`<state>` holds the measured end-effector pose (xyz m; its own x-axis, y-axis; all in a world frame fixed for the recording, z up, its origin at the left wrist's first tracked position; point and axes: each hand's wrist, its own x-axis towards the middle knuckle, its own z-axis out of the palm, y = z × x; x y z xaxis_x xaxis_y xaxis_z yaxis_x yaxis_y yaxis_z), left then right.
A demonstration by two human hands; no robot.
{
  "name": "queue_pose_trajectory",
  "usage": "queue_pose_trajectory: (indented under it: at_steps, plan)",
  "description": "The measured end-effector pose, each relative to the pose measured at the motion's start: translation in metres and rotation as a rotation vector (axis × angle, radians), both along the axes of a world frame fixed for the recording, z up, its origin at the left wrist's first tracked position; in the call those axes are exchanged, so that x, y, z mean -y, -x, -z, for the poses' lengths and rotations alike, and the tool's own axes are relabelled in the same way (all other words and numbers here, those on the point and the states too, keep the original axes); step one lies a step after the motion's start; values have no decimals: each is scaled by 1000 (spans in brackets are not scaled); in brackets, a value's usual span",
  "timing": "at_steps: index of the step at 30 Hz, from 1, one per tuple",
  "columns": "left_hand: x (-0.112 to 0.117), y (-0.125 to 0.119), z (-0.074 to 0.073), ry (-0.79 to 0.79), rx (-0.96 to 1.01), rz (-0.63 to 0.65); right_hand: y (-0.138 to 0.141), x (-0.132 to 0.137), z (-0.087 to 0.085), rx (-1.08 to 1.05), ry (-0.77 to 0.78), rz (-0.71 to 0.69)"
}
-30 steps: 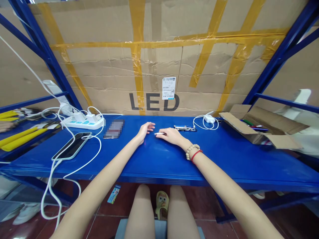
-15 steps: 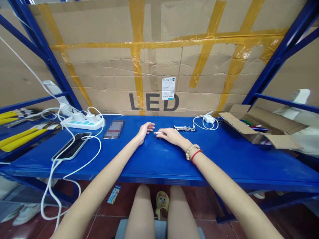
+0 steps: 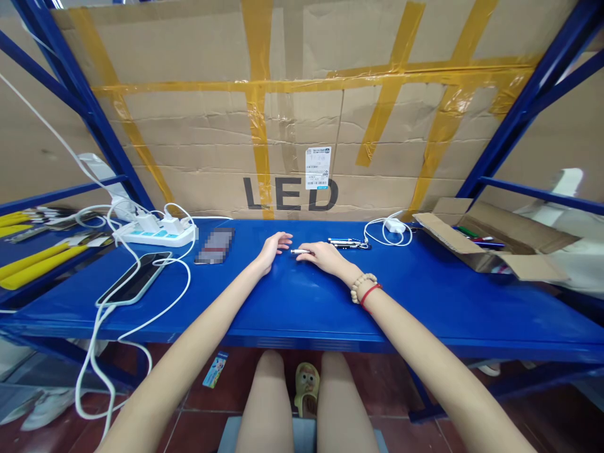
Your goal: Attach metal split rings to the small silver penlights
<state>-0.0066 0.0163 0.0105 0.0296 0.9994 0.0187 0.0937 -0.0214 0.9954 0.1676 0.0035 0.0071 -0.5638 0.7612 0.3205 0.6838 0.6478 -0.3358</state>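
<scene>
Both hands rest on the blue shelf in front of me. My right hand lies palm down with its fingers closed on a small silver pen-like item, whose tip sticks out to the left. My left hand rests just left of that tip, fingers loosely curled and apart, holding nothing. A few more silver pen-like items lie just beyond my right hand.
A white power strip with chargers and a phone on a white cable lie at left. A second phone lies nearer the middle. A white charger with coiled cable and an open cardboard box are at right. Taped cardboard backs the shelf.
</scene>
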Motion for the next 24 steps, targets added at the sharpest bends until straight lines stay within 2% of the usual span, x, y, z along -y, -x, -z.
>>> queue_pose_trajectory:
  at_steps: [24]
  plan:
    - [0, 0, 0, 6, 5, -2, 1, 4, -2, 38, -43, 23]
